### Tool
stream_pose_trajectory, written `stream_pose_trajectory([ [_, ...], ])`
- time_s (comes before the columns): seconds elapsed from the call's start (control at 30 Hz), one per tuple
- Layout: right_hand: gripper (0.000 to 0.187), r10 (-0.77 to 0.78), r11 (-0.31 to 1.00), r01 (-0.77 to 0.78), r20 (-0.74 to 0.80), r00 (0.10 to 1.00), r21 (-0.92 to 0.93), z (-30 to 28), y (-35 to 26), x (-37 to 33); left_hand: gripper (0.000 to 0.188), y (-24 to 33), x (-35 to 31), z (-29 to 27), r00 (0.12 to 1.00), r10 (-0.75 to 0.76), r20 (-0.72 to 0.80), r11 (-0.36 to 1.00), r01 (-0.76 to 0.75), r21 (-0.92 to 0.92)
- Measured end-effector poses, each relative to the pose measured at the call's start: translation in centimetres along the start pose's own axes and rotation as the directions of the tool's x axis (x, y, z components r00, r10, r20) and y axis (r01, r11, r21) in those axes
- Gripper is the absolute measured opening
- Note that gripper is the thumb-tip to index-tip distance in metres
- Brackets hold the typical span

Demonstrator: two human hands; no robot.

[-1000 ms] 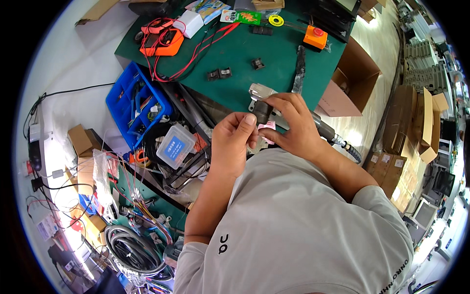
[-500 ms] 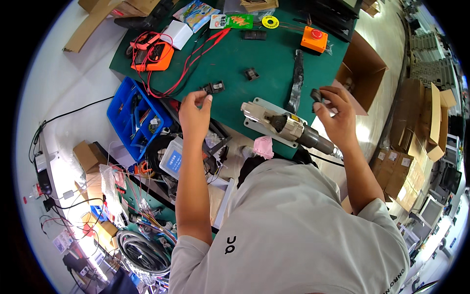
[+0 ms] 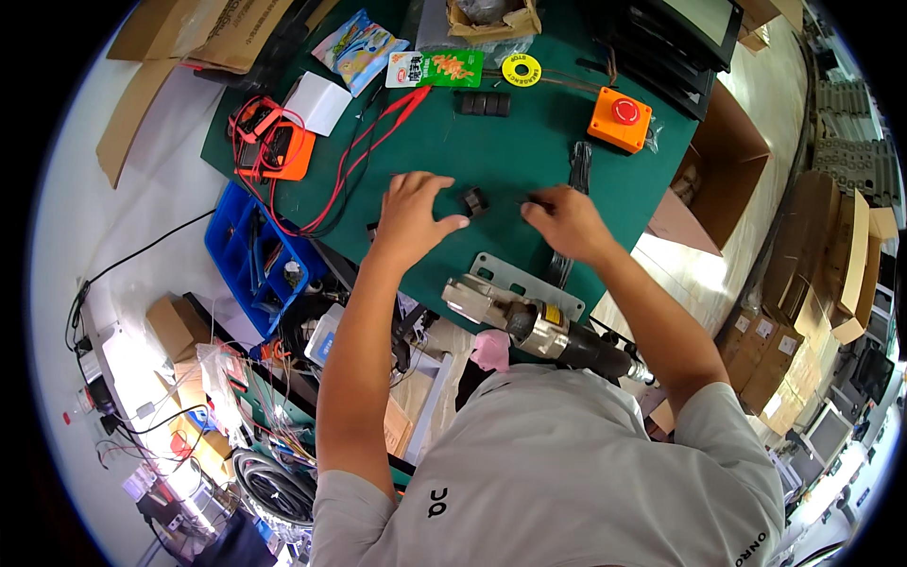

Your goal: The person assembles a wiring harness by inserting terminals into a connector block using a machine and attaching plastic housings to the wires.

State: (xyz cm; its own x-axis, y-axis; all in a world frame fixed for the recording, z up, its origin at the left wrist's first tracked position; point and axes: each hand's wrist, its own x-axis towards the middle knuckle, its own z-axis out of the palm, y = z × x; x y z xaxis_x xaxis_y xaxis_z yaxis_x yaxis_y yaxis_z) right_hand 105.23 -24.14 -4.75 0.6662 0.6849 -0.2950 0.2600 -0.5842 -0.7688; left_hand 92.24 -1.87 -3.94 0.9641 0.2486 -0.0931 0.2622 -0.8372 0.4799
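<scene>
My left hand (image 3: 413, 222) hovers over the green table (image 3: 430, 128), its thumb and fingers apart with nothing in them. A small dark block (image 3: 474, 200) lies just right of its fingertips. Beneath its wrist side, the edge of another dark piece (image 3: 371, 231) peeks out, mostly hidden. My right hand (image 3: 570, 224) is closed in a pinch on a small dark piece (image 3: 539, 201), largely covered by the fingers. A black strip (image 3: 580, 165) runs behind that hand. Nearer to me lies a silver and black power tool (image 3: 548, 331) beside a slotted metal plate (image 3: 529, 283).
A row of dark blocks (image 3: 485, 104) sits farther back. An orange box with a red push button (image 3: 621, 119) stands at the far right. Red test leads run from an orange meter (image 3: 276, 151) at left, above a blue parts bin (image 3: 227, 222). An open carton (image 3: 727, 170) stands right of the table.
My left hand has let go of the dark piece it touched and moved right, opening. My right hand has swung inward to the left with its dark piece. The view has shifted slightly.
</scene>
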Motion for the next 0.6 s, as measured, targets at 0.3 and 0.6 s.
stream_pose_trajectory([
  [0.3,0.018,-0.24,0.939,0.131,-0.33,0.913,-0.319,2.8,2.9,2.8,0.067,-0.3,8.9,2.0,0.99,-0.059,-0.128,0.996,0.067,0.06],
  [0.6,0.017,-0.225,0.964,0.158,-0.335,0.915,-0.216,1.8,2.9,1.2,0.075,0.9,14.6,3.9,0.995,-0.022,-0.099,1.0,0.021,-0.011],
])
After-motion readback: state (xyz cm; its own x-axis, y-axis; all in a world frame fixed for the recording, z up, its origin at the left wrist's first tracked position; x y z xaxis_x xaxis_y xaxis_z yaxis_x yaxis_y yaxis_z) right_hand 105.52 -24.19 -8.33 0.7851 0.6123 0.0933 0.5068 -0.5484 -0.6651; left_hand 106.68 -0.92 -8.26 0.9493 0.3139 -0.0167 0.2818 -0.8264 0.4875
